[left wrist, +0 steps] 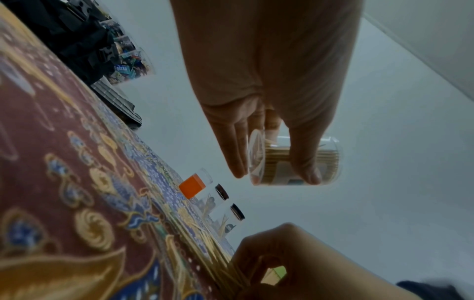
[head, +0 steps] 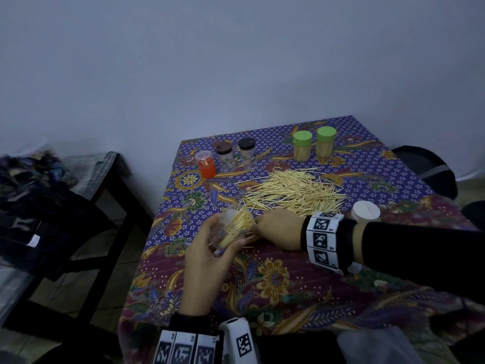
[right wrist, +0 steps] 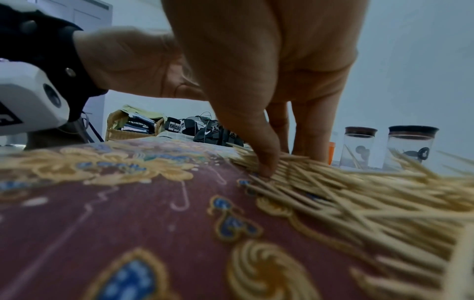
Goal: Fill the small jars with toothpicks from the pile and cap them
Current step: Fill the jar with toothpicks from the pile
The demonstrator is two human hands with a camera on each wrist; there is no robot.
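Note:
My left hand (head: 231,240) grips a clear uncapped jar (head: 235,228), tilted and partly filled with toothpicks, just above the table's near middle. The left wrist view shows that jar (left wrist: 330,160) lying sideways between thumb and fingers. My right hand (head: 258,227) rests beside the jar at the near edge of the toothpick pile (head: 296,190). In the right wrist view its thumb and fingertips (right wrist: 266,168) pinch down on a small bunch of toothpicks (right wrist: 295,162) on the cloth. A white round cap (head: 365,210) sits behind my right wrist.
At the back of the floral tablecloth (head: 275,279) stand an orange jar (head: 206,164), two clear black-capped jars (head: 224,155) (head: 246,152) and two full green-capped jars (head: 302,145) (head: 325,141). A dark bench with bags (head: 52,206) is left of the table.

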